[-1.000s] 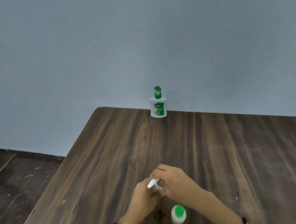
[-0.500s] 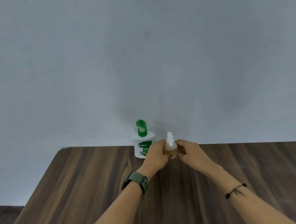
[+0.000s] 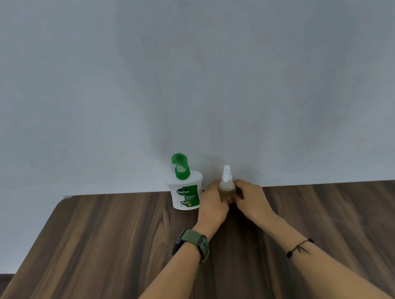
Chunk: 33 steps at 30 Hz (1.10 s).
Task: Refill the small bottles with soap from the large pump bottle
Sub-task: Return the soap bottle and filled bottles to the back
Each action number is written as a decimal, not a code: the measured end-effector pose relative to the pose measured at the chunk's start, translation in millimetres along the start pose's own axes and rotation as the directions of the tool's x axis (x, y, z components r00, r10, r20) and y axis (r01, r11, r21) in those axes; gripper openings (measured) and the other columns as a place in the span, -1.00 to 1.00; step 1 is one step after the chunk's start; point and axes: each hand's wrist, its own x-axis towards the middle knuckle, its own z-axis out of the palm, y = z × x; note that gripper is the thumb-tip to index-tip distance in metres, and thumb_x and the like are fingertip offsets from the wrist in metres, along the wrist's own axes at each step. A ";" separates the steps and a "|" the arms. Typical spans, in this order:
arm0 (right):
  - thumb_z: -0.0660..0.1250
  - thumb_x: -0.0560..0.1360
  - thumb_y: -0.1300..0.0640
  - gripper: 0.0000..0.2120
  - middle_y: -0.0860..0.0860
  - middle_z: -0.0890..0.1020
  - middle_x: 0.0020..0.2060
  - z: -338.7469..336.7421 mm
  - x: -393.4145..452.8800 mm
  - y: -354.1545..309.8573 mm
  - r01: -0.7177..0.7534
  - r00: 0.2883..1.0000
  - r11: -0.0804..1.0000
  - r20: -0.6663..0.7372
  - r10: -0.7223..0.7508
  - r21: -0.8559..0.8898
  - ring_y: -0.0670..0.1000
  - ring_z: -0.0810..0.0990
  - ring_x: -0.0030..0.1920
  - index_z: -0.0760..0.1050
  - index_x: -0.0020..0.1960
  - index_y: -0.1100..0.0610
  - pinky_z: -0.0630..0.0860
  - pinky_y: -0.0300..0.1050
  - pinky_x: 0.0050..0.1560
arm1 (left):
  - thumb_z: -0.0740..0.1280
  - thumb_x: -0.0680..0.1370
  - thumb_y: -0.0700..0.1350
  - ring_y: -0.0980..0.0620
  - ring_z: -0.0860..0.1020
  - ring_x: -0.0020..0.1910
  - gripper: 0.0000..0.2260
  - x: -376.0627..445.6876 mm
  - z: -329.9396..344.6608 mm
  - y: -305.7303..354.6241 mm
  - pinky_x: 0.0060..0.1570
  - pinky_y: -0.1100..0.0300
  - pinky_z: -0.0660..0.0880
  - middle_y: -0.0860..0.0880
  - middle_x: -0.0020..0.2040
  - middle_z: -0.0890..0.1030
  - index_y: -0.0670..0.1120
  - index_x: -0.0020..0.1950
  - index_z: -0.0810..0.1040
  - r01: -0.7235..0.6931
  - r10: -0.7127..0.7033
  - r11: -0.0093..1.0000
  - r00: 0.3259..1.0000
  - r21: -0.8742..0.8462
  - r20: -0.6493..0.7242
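With both arms stretched to the far edge of the table (image 3: 105, 261), the left hand (image 3: 211, 207) and right hand (image 3: 251, 200) close around one small bottle (image 3: 227, 190) from either side. Fingers of both are curled onto its lower body; how tightly, I cannot tell. Whether its base rests on the table is hidden by the hands.

Position: small bottle upright, by the wall (image 3: 181, 76), just right of the pump bottle (image 3: 186, 193). The two bottles stand close; contact between them not resolvable.

Small bottle: translucent body, amber-brown contents in the lower part, white nozzle top clear above the fingers. Judged light, rigid plastic, narrow base, so easy to tip. Any soap on the outside would make it slippery. Best held low around the body, as now, leaving the top free to unscrew.

Pump bottle: white, green label, green pump head. Judged heavier and squat, stable when standing. Press on the pump head from above; steady it by the shoulder.

Judgement: refill of this bottle not begun, top appears fitted.
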 end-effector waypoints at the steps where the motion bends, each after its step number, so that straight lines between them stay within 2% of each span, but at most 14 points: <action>1: 0.26 0.48 0.30 -0.77 0.15 0.63 0.00 -0.1 -0.6 0.1 -0.009 1.000 1.000 0.004 0.009 0.005 0.07 0.58 -0.02 0.51 0.13 0.21 0.47 -0.17 0.01 | 0.32 0.44 -0.31 -0.12 0.52 0.10 -0.68 -1.9 0.5 0.1 0.16 0.03 0.44 -0.18 0.10 0.58 -0.18 0.18 0.47 -0.003 0.003 1.000 1.000 0.006 -0.007; 5: 0.27 0.49 0.27 -0.72 0.15 0.61 0.06 -6.2 -8.4 -2.9 -0.087 0.996 0.996 0.027 0.087 -0.006 0.08 0.57 0.03 0.45 0.20 0.22 0.46 -0.16 0.02 | 0.26 0.47 -0.32 -0.16 0.48 0.15 -0.63 -13.5 -0.1 2.9 0.16 0.06 0.43 -0.22 0.14 0.53 -0.23 0.27 0.36 -0.006 0.008 0.996 1.000 0.088 -0.029; 8: 0.26 0.51 0.24 -0.62 0.13 0.59 0.12 -16.1 -33.0 -7.2 -0.185 0.982 0.982 -0.028 0.186 0.027 0.05 0.55 0.10 0.37 0.32 0.23 0.44 -0.18 0.08 | 0.22 0.53 -0.30 -0.15 0.40 0.30 -0.53 -35.0 -5.5 10.3 0.27 0.13 0.32 -0.22 0.32 0.42 -0.24 0.42 0.20 0.019 -0.010 0.986 0.998 0.163 -0.056; 11: 0.25 0.52 0.23 -0.65 0.07 0.60 0.09 -28.9 -82.4 -15.5 -0.179 0.984 0.983 0.010 0.179 0.039 -0.05 0.55 0.05 0.41 0.31 0.18 0.42 -0.29 0.05 | 0.17 0.56 -0.29 -0.08 0.37 0.35 -0.53 -82.7 -14.1 15.3 0.29 0.20 0.28 -0.18 0.40 0.36 -0.20 0.46 0.16 0.048 -0.038 0.988 0.996 0.146 -0.076; 14: 0.26 0.51 0.23 -0.74 0.02 0.63 0.07 -41.3 -147.2 -26.2 -0.101 0.978 0.995 0.179 0.103 -0.018 -0.08 0.57 0.04 0.52 0.18 0.13 0.40 -0.35 0.02 | 0.16 0.55 -0.33 -0.03 0.42 0.32 -0.56 -150.9 -24.9 9.0 0.27 0.29 0.29 -0.14 0.36 0.42 -0.17 0.43 0.24 0.009 -0.004 0.990 1.000 0.142 -0.030; 17: 0.28 0.48 0.25 -0.77 0.02 0.66 -0.01 -52.8 -213.4 -33.2 -0.054 0.941 0.998 0.334 0.061 -0.033 -0.11 0.57 -0.07 0.58 0.11 0.13 0.38 -0.48 -0.10 | 0.16 0.52 -0.39 -0.01 0.49 0.25 -0.60 -232.0 -34.7 0.4 0.21 0.40 0.29 -0.15 0.27 0.53 -0.20 0.35 0.37 0.005 -0.007 0.995 1.000 0.096 0.015; 19: 0.28 0.45 0.29 -0.76 0.08 0.68 -0.06 -56.3 -254.1 -31.4 -0.058 0.924 0.998 0.377 0.063 -0.025 -0.12 0.55 -0.12 0.59 0.08 0.16 0.35 -0.54 -0.20 | 0.17 0.50 -0.40 -0.01 0.53 0.20 -0.62 -286.9 -37.7 -3.8 0.18 0.41 0.31 -0.15 0.21 0.57 -0.21 0.30 0.44 0.019 -0.021 0.998 0.999 0.062 0.038; 21: 0.27 0.44 0.33 -0.75 0.12 0.68 -0.06 -56.7 -291.2 -24.4 -0.080 0.915 0.997 0.396 0.080 -0.016 -0.09 0.55 -0.12 0.58 0.08 0.20 0.35 -0.50 -0.18 | 0.18 0.49 -0.42 0.00 0.55 0.18 -0.63 -335.5 -36.8 -6.4 0.16 0.43 0.32 -0.14 0.18 0.59 -0.23 0.27 0.47 0.041 -0.044 0.998 0.997 0.046 0.060; 24: 0.25 0.44 0.35 -0.74 0.15 0.67 -0.03 -54.4 -337.5 -12.0 -0.111 0.893 0.994 0.438 0.102 -0.005 -0.09 0.54 -0.11 0.57 0.09 0.21 0.36 -0.56 -0.21 | 0.16 0.50 -0.43 0.05 0.52 0.18 -0.63 -389.6 -32.4 -6.2 0.17 0.44 0.31 -0.11 0.18 0.58 -0.23 0.28 0.46 0.114 -0.114 0.993 0.989 0.000 0.096; 28: 0.32 0.42 0.31 -0.65 0.07 0.64 0.04 -45.7 -379.9 -7.7 -0.116 0.878 0.993 0.469 0.096 0.014 -0.09 0.55 -0.05 0.52 0.20 0.15 0.40 -0.36 0.01 | 0.20 0.48 -0.43 0.04 0.53 0.16 -0.61 -426.7 -24.1 -2.6 0.15 0.43 0.35 -0.04 0.14 0.58 -0.21 0.28 0.45 0.133 -0.133 0.991 0.982 0.003 0.134; 31: 0.37 0.38 0.27 -0.60 0.05 0.63 0.05 -29.6 -400.6 -9.7 -0.074 0.883 0.996 0.468 0.045 0.044 -0.05 0.57 -0.07 0.49 0.22 0.12 0.43 -0.30 0.01 | 0.27 0.44 -0.43 0.08 0.53 0.10 -0.59 -433.2 -18.1 3.0 -0.02 0.63 0.34 0.03 0.09 0.55 -0.19 0.27 0.45 0.181 -0.176 0.983 0.972 -0.017 0.152; 33: 0.39 0.35 0.25 -0.62 0.07 0.64 0.02 -14.7 -409.1 -11.6 -0.048 0.919 0.995 0.393 0.010 0.088 -0.03 0.59 -0.06 0.51 0.16 0.12 0.45 -0.25 0.03 | 0.33 0.43 -0.36 0.11 0.53 0.06 -0.62 -431.2 -14.0 5.4 -0.06 0.59 0.34 0.02 0.07 0.58 -0.15 0.23 0.49 0.171 -0.170 0.985 0.980 0.005 0.100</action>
